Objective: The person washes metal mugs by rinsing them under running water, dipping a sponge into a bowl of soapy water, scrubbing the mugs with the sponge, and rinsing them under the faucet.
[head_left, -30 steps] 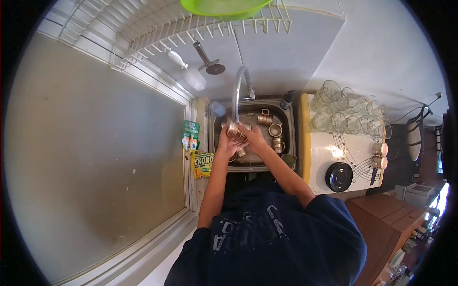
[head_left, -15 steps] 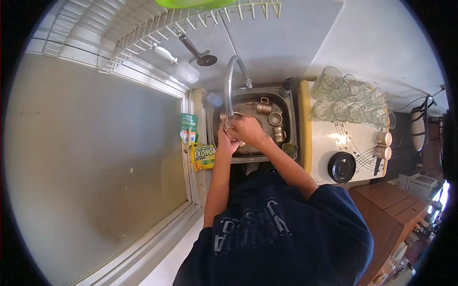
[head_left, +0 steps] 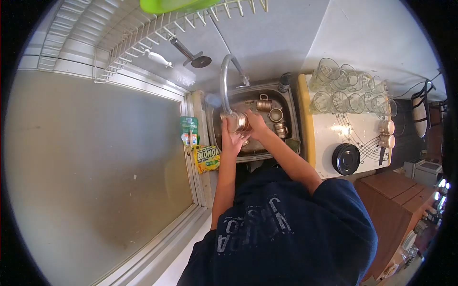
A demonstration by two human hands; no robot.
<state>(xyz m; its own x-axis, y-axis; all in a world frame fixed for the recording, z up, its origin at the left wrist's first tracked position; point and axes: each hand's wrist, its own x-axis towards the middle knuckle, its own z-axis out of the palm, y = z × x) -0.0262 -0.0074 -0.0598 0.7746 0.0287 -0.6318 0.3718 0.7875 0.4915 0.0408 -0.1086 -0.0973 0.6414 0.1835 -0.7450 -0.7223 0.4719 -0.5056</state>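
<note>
Under the curved faucet (head_left: 224,86), a ribbed copper-coloured mug (head_left: 237,122) is held between both hands. My left hand (head_left: 231,139) grips it from the left and below, its fingers partly hidden by the mug. On the mug's right side, my right hand (head_left: 255,125) has its fingers closed round it. Several similar mugs lie in the metal sink (head_left: 291,112), among them one at the back (head_left: 264,103), one with its mouth facing up (head_left: 275,115) and one at the right (head_left: 281,129).
Right of the sink, a white counter (head_left: 324,138) holds several clear glasses (head_left: 339,101), black stacked dishes (head_left: 346,159) and two pinkish mugs (head_left: 387,134). A yellow packet (head_left: 207,158) and green pouch (head_left: 189,125) stand by the window. A wire rack (head_left: 167,26) hangs above.
The mug has turned in my hands, and my right hand has shifted from over its top to its right side. The camera view has moved slightly.
</note>
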